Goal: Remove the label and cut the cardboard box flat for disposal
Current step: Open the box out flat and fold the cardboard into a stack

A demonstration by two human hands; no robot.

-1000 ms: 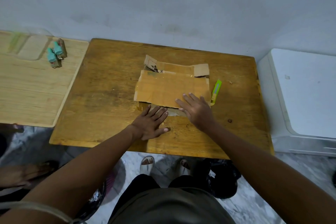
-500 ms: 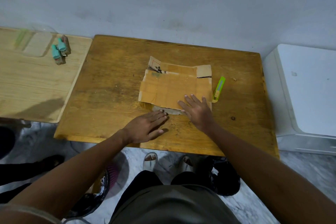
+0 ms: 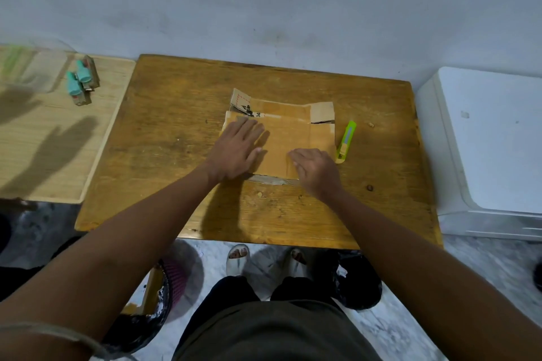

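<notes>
The flattened brown cardboard box lies on the middle of the wooden table, with a torn flap bearing black print at its far left corner. My left hand rests flat on the box's left part, fingers straight and pointing away from me. My right hand sits at the box's near right edge with its fingers curled and thumb tucked against them. Whether it pinches the cardboard is unclear. A green utility knife lies just right of the box, untouched.
A lighter wooden board adjoins the table on the left and carries small teal-capped items. A white appliance stands to the right. Small crumbs dot the table. Bags and my sandalled feet are below the near edge.
My left hand moved from the table's near side up onto the box's left part. My right hand's fingers went from flat to curled at the near edge.
</notes>
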